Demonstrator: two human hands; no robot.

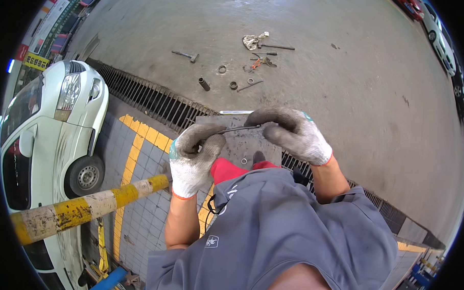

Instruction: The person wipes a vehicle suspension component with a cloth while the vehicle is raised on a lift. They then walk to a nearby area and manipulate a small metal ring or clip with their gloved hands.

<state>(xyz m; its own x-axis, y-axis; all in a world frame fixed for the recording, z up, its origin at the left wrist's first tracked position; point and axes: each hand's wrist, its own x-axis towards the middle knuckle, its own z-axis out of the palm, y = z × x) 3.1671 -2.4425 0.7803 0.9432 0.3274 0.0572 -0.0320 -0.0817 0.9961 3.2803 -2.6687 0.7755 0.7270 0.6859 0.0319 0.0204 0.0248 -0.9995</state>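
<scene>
Both my hands wear white work gloves with dirty grey palms and fingers. A thin, dark, slightly bent strip (pixel 239 128) spans the gap between them, held at each end. My left hand (pixel 195 152) pinches its left end, and my right hand (pixel 293 132) closes on the right end. I cannot make out what kind of part it is. Below the strip lies a grey metal plate (pixel 237 145) with a small metal ring (pixel 244 161) on it, close to a dark shoe tip (pixel 258 157). At the plate's far edge is a pale flat bar (pixel 236 112).
On the floor ahead lie a hammer (pixel 188 56), metal rings (pixel 233 85), a dark tube (pixel 204 84), a thin rod (pixel 250 86), red-handled pliers (pixel 257 63) and a rag (pixel 256 40). A drain grate (pixel 138 92) crosses behind. Leftward are a yellow-and-white striped post (pixel 91 202) and a white car (pixel 53 136).
</scene>
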